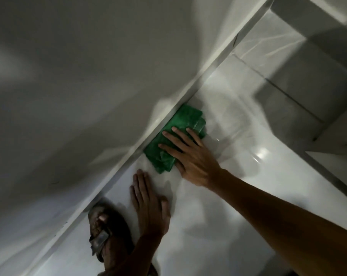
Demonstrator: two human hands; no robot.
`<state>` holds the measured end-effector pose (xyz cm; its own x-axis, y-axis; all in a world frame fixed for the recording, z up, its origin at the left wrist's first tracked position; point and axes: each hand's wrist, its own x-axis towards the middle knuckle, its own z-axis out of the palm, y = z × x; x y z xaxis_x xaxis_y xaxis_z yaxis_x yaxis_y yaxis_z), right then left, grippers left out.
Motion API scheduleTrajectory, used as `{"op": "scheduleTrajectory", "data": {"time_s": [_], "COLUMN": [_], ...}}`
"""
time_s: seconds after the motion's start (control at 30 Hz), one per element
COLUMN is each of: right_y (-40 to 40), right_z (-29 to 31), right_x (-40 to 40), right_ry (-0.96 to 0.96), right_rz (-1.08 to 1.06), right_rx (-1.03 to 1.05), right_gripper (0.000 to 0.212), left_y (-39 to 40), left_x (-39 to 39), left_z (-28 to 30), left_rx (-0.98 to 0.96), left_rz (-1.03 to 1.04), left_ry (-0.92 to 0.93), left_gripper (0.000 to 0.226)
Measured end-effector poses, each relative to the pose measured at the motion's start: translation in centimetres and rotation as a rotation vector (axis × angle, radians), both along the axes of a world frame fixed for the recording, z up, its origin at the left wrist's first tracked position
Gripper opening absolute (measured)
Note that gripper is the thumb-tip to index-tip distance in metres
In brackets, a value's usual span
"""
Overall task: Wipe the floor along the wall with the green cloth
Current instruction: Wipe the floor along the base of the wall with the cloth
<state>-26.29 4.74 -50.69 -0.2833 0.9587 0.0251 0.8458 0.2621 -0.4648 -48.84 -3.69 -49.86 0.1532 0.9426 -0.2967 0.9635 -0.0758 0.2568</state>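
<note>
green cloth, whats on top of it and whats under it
The right hand lies flat on the folded green cloth, fingers spread. Under the cloth is the glossy white floor, hard against the wall. The floor directly beneath it is covered.

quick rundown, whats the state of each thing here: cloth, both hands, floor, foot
green cloth: folded in layers, flat on the floor, one edge against the base of the wall
right hand: open, fingers spread, pressing down on the cloth
left hand: open, palm flat on the bare floor, apart from the cloth
floor: glossy light tile, showing reflections
foot: in a sandal, planted on the floor beside the wall
</note>
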Motion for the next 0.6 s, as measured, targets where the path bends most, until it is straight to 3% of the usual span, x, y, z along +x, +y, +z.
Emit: {"op": "scheduleTrajectory", "data": {"time_s": [0.1, 0.23, 0.3, 0.37, 0.5, 0.6], "right_y": [0.4, 1.9, 2.5, 1.9, 1.1, 1.9], "right_z": [0.0, 1.2, 1.8, 1.8, 1.7, 1.8], "right_x": [1.0, -0.7, -2.4, -3.2, -0.9, 1.5], "right_ry": [-0.040, 0.070, 0.132, 0.134, -0.003, -0.064], "right_rz": [-0.064, -0.469, -0.564, -0.449, -0.002, -0.098], "right_rx": [0.013, -0.007, -0.037, -0.056, -0.110, -0.087], "right_gripper": [0.063, 0.055, 0.052, 0.049, 0.051, 0.054], "left_y": [0.0, 0.1, 0.1, 0.1, 0.2, 0.1], "left_x": [0.2, -0.2, -0.1, 0.0, 0.2, -0.2], "left_z": [0.2, 0.1, -0.1, -0.1, 0.2, 0.4], "left_rx": [-0.016, -0.019, -0.026, -0.035, -0.028, -0.017], "left_rz": [0.017, -0.026, -0.027, -0.016, -0.018, -0.036], "left_ry": [0.023, 0.057, 0.073, 0.073, 0.068, 0.057], "left_gripper": [0.091, 0.094, 0.097, 0.097, 0.097, 0.096]}}
